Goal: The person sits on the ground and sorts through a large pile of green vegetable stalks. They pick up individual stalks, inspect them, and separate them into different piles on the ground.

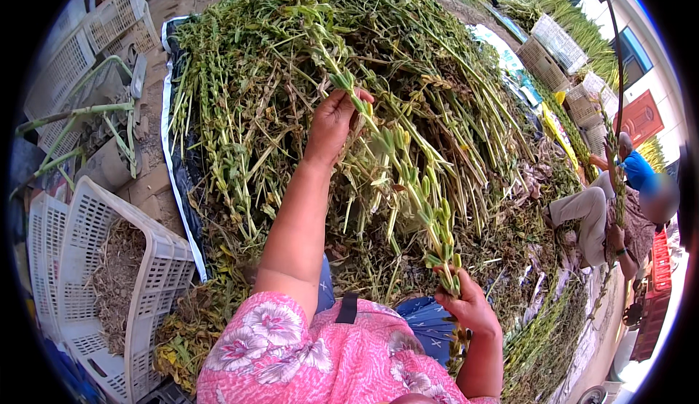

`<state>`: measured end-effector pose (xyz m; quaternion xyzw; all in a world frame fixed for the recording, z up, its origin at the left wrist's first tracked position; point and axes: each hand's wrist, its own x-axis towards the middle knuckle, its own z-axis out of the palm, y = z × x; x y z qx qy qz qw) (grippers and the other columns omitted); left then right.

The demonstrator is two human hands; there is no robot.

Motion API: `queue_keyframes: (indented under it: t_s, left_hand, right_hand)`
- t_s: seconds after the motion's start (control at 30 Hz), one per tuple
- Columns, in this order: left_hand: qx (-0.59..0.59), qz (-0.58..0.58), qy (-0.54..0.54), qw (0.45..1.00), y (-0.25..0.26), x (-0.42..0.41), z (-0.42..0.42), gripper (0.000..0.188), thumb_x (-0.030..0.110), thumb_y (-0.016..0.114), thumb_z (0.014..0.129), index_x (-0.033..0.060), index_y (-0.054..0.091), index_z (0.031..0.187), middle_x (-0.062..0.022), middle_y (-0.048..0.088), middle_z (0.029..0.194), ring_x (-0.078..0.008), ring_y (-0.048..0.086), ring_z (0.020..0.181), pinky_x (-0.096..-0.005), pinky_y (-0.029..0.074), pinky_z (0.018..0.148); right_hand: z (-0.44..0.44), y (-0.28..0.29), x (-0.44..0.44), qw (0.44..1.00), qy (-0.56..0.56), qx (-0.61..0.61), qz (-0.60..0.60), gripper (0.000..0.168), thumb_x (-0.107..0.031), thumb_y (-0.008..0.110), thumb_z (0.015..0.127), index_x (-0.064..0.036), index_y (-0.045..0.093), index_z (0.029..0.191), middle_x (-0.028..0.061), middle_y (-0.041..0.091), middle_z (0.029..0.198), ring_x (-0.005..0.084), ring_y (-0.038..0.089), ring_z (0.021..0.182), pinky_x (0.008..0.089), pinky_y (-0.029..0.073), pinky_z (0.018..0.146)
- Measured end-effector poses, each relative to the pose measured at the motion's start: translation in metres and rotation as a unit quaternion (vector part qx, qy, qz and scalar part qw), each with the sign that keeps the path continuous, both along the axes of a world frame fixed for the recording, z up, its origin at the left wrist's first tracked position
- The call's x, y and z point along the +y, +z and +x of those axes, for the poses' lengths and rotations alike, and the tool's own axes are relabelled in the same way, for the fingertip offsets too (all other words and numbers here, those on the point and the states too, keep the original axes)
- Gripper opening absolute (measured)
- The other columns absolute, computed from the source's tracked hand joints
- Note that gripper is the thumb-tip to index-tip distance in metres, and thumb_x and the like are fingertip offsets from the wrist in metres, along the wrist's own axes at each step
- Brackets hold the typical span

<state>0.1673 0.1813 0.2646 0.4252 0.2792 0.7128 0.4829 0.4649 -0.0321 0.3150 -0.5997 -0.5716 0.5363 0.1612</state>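
Note:
A long green sesame stalk studded with seed pods slants across in front of me. My left hand grips it towards its leafy upper end, arm stretched forward. Lower down and to the right, my right hand is closed around the same stalk near my lap, thumb up against the pods. Behind the stalk rises a big heap of cut sesame plants, green on top with browner, drier stems in its hollow middle. Part of the stalk below my right hand is hidden.
White plastic crates stand at left, one holding dry chaff. A green metal frame is behind them. At right, a person sits holding an upright stalk, with another person in blue beyond. More crates are stacked far right.

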Motion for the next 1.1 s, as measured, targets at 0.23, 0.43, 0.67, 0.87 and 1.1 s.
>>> queue_keyframes:
  t_s: [0.23,0.43,0.67,0.87,1.1]
  left_hand:
    - [0.5,0.148,0.187,0.833,0.002,-0.018,0.012,0.02,0.02,0.048,0.093,0.0106,0.062,0.082,-0.003,0.061,0.067,-0.0147,0.054,0.051,-0.0277,0.047,0.048]
    - [0.353,-0.056,0.172,0.918,0.002,-0.012,-0.01,0.015,0.012,0.049,0.091,0.0062,0.063,0.092,-0.006,0.064,0.086,-0.0178,0.059,0.073,-0.0316,0.05,0.067]
    - [-0.213,-0.009,-0.017,0.977,0.004,-0.001,-0.025,0.049,0.0,0.045,0.086,0.0171,0.043,0.132,-0.0153,0.052,0.125,-0.0259,0.059,0.101,-0.0349,0.048,0.086]
    - [-0.296,0.154,-0.107,0.937,0.004,-0.007,-0.035,0.056,0.011,0.062,0.08,0.0182,0.043,0.132,-0.0153,0.053,0.124,-0.0266,0.06,0.099,-0.0349,0.052,0.078]
    - [-0.263,0.161,-0.176,0.935,0.002,-0.006,-0.043,0.024,0.013,0.065,0.081,0.0101,0.063,0.105,-0.0125,0.063,0.103,-0.0278,0.063,0.09,-0.0352,0.052,0.075]
  right_hand:
    - [-0.003,-0.005,-0.003,0.997,-0.036,-0.041,0.046,0.045,-0.004,0.066,0.08,-0.006,0.051,0.121,0.004,0.058,0.1,0.0119,0.054,0.088,0.0264,0.045,0.078]
    - [0.002,-0.002,-0.012,0.98,0.004,-0.13,0.152,0.046,-0.005,0.067,0.078,-0.005,0.05,0.12,0.0098,0.06,0.087,0.0169,0.056,0.077,0.0288,0.046,0.07]
    - [0.0,0.004,-0.023,0.974,0.021,-0.152,0.167,0.046,-0.005,0.068,0.076,-0.005,0.051,0.118,0.0104,0.062,0.085,0.0196,0.059,0.075,0.0297,0.046,0.068]
    - [0.004,0.003,-0.025,0.98,0.053,-0.11,0.154,0.046,-0.004,0.071,0.074,-0.004,0.052,0.117,0.009,0.062,0.083,0.0175,0.058,0.074,0.0286,0.046,0.067]
    - [0.012,-0.006,-0.027,0.99,0.047,-0.072,0.112,0.047,-0.003,0.072,0.073,-0.003,0.053,0.116,0.006,0.058,0.084,0.0125,0.053,0.075,0.0255,0.044,0.068]
